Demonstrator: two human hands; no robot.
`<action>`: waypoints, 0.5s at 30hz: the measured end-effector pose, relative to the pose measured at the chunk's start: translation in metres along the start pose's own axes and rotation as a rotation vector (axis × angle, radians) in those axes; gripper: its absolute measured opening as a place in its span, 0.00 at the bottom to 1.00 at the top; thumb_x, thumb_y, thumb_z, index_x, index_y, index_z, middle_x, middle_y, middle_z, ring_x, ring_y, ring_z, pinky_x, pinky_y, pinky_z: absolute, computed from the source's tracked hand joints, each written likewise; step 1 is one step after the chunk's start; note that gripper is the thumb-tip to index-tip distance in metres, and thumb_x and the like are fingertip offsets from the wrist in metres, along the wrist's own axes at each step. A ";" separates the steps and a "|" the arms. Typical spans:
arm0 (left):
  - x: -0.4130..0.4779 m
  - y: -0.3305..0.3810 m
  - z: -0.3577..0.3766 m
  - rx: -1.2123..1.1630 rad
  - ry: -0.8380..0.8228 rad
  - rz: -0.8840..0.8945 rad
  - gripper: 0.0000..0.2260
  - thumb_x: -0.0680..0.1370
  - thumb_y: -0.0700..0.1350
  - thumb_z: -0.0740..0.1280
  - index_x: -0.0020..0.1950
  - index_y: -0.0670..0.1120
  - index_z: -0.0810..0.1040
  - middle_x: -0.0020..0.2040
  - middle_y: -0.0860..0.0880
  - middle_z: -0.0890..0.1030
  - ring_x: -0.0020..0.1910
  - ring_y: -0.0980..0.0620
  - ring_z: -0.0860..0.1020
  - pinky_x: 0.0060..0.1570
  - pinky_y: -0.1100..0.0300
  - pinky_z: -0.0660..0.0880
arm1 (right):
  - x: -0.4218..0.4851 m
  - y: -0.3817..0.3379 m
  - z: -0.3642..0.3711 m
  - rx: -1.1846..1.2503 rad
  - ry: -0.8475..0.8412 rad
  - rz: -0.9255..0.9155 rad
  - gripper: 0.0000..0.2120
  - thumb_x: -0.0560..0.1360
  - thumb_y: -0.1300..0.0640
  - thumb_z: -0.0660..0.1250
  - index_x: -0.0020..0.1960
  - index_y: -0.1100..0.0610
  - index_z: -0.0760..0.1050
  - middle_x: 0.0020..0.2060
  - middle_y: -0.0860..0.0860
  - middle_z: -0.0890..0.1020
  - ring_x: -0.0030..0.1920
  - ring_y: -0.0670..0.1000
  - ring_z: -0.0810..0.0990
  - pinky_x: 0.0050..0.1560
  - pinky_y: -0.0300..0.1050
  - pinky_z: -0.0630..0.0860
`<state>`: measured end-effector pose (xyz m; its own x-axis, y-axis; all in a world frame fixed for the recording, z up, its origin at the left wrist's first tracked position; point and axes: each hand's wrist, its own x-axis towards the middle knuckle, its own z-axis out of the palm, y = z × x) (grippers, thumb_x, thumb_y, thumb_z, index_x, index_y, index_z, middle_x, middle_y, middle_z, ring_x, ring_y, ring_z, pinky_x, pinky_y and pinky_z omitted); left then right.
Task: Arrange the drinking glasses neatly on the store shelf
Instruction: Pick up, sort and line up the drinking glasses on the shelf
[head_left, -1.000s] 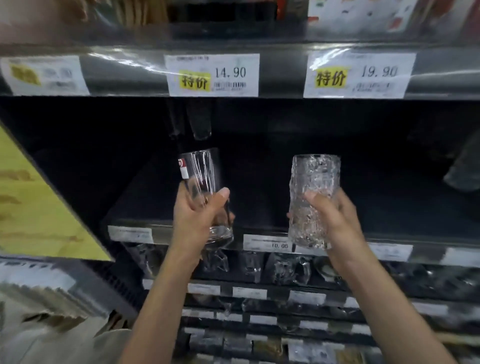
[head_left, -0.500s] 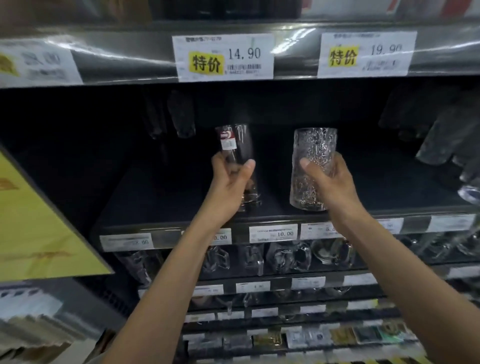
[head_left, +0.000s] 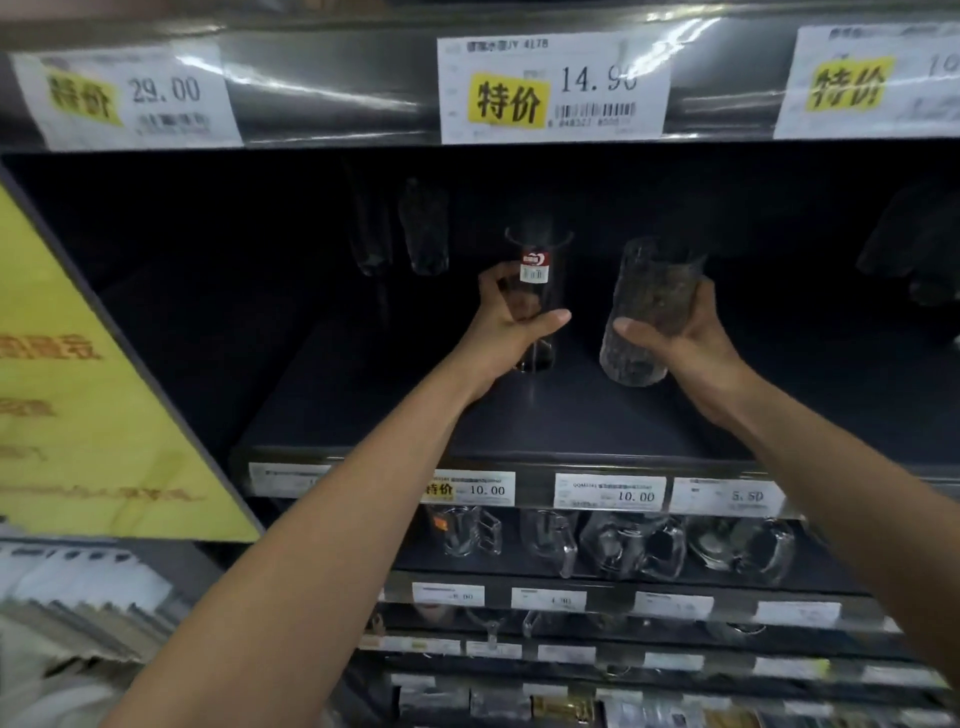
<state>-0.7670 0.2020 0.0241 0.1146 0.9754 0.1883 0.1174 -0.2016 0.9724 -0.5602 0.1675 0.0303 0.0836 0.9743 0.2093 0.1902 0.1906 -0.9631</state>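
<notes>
My left hand (head_left: 506, 322) grips a smooth clear glass (head_left: 537, 249) with a red and white sticker, held upright deep inside the dark shelf (head_left: 519, 431). Its base is at or just above the shelf floor. My right hand (head_left: 685, 338) grips a textured, bumpy glass (head_left: 649, 296) just to the right, tilted a little, its base near the shelf floor. The two glasses stand side by side with a small gap between them. Both arms reach far into the shelf bay.
Two dark glasses (head_left: 423, 228) stand at the back left of the bay, more dim shapes (head_left: 914, 244) at the right. Price tags (head_left: 553, 88) line the upper shelf edge. Glass mugs (head_left: 628, 545) fill the shelf below. A yellow sign (head_left: 93, 395) slants at the left.
Both hands have pushed the glasses further back into the shelf and lower toward its floor. The camera has moved closer.
</notes>
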 end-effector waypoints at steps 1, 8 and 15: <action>0.006 -0.001 -0.001 -0.006 -0.010 -0.005 0.31 0.74 0.43 0.75 0.67 0.55 0.58 0.63 0.42 0.75 0.63 0.50 0.76 0.58 0.59 0.76 | 0.006 0.002 0.001 -0.012 -0.012 -0.001 0.35 0.73 0.58 0.75 0.71 0.51 0.57 0.58 0.44 0.75 0.57 0.40 0.77 0.57 0.40 0.74; 0.034 -0.020 0.000 -0.058 0.098 -0.051 0.31 0.73 0.40 0.77 0.70 0.42 0.63 0.64 0.46 0.77 0.54 0.57 0.78 0.48 0.68 0.76 | 0.038 0.022 0.008 -0.094 -0.033 0.003 0.41 0.72 0.55 0.76 0.76 0.51 0.55 0.61 0.43 0.74 0.60 0.41 0.75 0.62 0.41 0.73; 0.072 -0.032 0.000 0.013 0.191 -0.021 0.31 0.71 0.43 0.78 0.67 0.41 0.65 0.55 0.48 0.78 0.50 0.57 0.78 0.43 0.70 0.76 | 0.080 0.035 0.014 -0.140 0.004 0.005 0.40 0.71 0.54 0.77 0.75 0.50 0.57 0.61 0.44 0.75 0.61 0.43 0.75 0.64 0.42 0.73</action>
<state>-0.7623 0.2789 0.0070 -0.0775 0.9783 0.1921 0.1311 -0.1810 0.9747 -0.5608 0.2536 0.0111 0.0884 0.9746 0.2059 0.3248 0.1672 -0.9309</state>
